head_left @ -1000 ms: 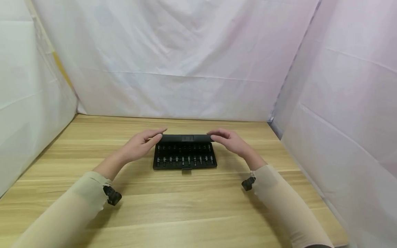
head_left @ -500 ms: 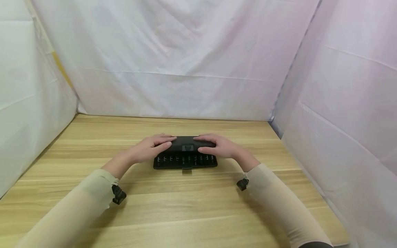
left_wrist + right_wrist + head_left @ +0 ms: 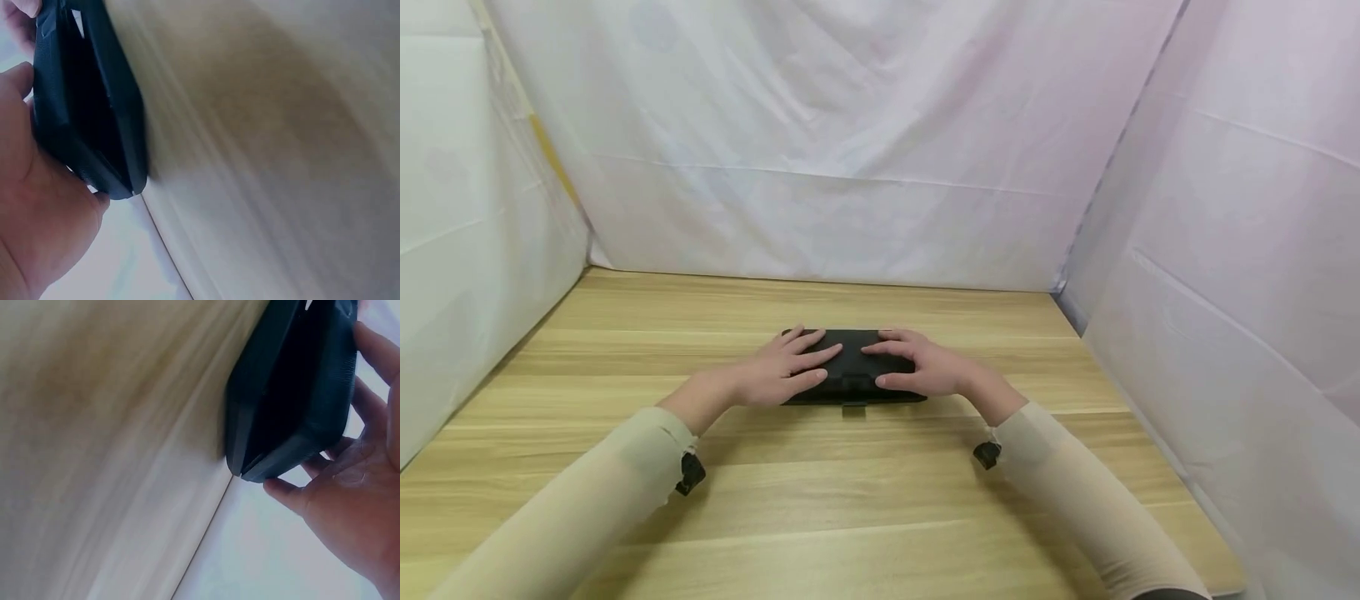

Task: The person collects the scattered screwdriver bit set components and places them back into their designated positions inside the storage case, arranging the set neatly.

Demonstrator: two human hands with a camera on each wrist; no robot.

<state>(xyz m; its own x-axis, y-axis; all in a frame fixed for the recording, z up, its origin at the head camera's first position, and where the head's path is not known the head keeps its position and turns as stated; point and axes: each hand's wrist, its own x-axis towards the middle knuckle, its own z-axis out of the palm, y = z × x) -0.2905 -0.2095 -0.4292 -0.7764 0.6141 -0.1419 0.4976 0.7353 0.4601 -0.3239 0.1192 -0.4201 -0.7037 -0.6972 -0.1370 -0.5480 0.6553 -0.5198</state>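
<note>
A black hinged case [image 3: 853, 367] lies on the table, its lid lowered almost onto the base. Both wrist views still show a narrow dark gap between the lid [image 3: 56, 106] and the base [image 3: 119, 94]. The left hand [image 3: 782, 367] rests on the lid's left half with fingers spread and fairly straight. On the right half lies the right hand [image 3: 928, 362], its fingers extended over the top and its thumb by the front edge. A small latch tab [image 3: 853, 411] sticks out at the front middle. The case's contents are hidden.
The wood-grain table [image 3: 850, 517] reaches back to a white cloth wall [image 3: 835, 208]. More white sheeting [image 3: 1217, 275] hangs along the right side and the left side. Small black wrist cameras [image 3: 691, 473] sit at both cuffs.
The lid has swung down toward me from half raised, covering the rows of small metal pieces in the base. Both hands have moved inward and down with it, now lying on its top.
</note>
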